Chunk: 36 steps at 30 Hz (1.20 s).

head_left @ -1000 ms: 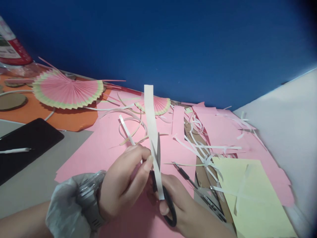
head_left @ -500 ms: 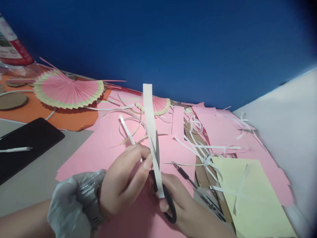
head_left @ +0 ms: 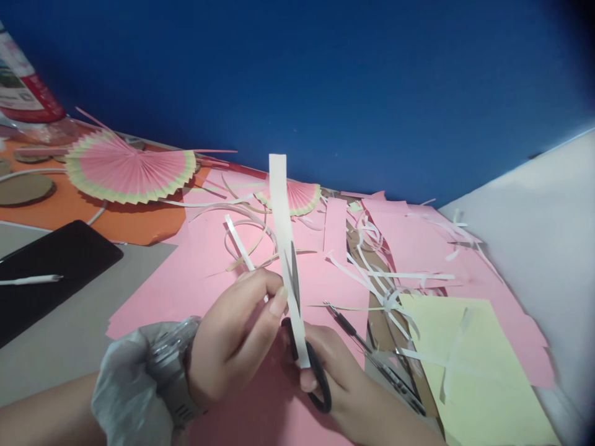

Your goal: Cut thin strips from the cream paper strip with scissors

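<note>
A long pale paper strip (head_left: pixel 279 204) stands upright in the middle, pinched at its left edge between thumb and fingers of my left hand (head_left: pixel 239 334). My right hand (head_left: pixel 332 371) is wrapped round the black handles of the scissors (head_left: pixel 320 390). The scissor blades point up and lie against the strip's right side, slightly apart at the tips. Below the blades, the strip's lower end hangs over the handles. Pink paper (head_left: pixel 153 291) lies under both hands.
Pleated pink fans (head_left: pixel 134 173) lie at the back, left and centre. A black tablet-like object (head_left: pixel 60 272) with a white pen is at left. Pens (head_left: pixel 390 378), paper scraps and a yellow-green sheet (head_left: pixel 493 371) are at right. A bottle (head_left: pixel 28 87) stands back left.
The scissor blades have come slightly closer together along the strip. The strip's top sits a little higher in view. Both hands keep nearly the same place.
</note>
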### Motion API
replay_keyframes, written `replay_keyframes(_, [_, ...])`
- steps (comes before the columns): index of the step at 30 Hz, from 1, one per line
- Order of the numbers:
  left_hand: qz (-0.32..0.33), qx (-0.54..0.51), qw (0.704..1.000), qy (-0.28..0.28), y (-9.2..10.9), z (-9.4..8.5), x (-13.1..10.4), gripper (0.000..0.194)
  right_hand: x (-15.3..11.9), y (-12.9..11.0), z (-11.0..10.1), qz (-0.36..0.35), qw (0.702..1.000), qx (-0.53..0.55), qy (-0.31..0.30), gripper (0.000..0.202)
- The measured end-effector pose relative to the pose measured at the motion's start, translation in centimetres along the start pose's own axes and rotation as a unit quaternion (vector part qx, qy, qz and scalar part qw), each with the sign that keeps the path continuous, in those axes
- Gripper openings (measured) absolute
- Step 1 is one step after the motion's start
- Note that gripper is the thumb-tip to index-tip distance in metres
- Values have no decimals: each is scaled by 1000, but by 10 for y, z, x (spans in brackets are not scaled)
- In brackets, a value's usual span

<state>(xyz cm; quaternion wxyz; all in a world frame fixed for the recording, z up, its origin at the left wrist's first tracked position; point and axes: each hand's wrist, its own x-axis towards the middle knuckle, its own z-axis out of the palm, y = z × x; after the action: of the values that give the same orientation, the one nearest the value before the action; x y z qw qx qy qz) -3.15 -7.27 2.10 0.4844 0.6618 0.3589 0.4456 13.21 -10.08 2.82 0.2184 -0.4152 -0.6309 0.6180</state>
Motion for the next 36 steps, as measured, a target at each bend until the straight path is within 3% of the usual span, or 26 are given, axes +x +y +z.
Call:
replay_keyframes(17, [-24,6,1000,-3,4,0,2,22,-1,-4,0,16,999,30,9,6])
replay_keyframes(26, [-13,46,994,100,-2,-5,5,11,0,4,3,16,1000,-4,5,5])
replay_keyframes(36, [-35,32,996,75,1,-4,3,13,0,3,3,-1,1000,-16,13,8])
